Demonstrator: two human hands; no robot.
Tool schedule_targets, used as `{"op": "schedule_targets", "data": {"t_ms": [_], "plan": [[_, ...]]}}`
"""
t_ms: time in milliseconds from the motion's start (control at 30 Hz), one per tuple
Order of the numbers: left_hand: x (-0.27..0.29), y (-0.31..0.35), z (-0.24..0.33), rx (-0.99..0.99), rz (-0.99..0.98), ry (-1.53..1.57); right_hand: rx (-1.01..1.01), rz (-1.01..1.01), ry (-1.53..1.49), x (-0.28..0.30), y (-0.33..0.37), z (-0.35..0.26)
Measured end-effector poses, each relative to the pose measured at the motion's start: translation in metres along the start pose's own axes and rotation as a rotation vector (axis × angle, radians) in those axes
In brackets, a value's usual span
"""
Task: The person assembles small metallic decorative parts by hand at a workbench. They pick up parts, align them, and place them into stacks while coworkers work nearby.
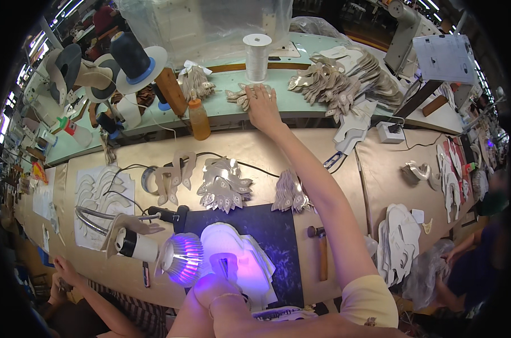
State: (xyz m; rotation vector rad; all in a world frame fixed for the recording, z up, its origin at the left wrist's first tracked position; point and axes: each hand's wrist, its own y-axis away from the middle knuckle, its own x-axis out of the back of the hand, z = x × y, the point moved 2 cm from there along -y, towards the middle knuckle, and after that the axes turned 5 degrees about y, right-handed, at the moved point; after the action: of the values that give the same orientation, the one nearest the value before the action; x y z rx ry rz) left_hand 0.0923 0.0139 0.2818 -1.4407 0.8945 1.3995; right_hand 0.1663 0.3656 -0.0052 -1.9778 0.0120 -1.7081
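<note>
On the pale green shelf, my right hand (263,107) reaches far forward and lies over a small pile of beige cut pieces (238,97). Its fingers are stretched out across them. My left hand (213,288) is low in the middle, under the purple glow of a lamp (183,258). Its fingers look curled round something small and greyish that I cannot make out. Just beyond it, stacked white shoe-upper pieces (250,256) rest on a dark mat (286,253).
A white thread cone (256,59) stands behind my right hand, with an amber bottle (198,119) to its left. Fanned silvery pieces (226,183) and a hammer (322,256) lie on the gold-coloured table (233,143). Other people sit at left (106,307) and right (464,267).
</note>
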Motion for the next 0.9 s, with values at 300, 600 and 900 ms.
{"op": "schedule_targets", "data": {"t_ms": [300,600,900], "plan": [[-0.022,0.024,-0.018,0.073,0.147,-0.307,-0.004,-0.041,0.060,0.087,0.062,-0.001],[-0.022,0.027,-0.089,0.178,-0.043,-0.403,-0.097,0.164,-0.110,0.208,0.187,-0.021],[0.030,0.019,-0.144,0.038,-0.514,-1.109,-0.341,0.495,-0.194,0.284,0.315,-0.047]]}}
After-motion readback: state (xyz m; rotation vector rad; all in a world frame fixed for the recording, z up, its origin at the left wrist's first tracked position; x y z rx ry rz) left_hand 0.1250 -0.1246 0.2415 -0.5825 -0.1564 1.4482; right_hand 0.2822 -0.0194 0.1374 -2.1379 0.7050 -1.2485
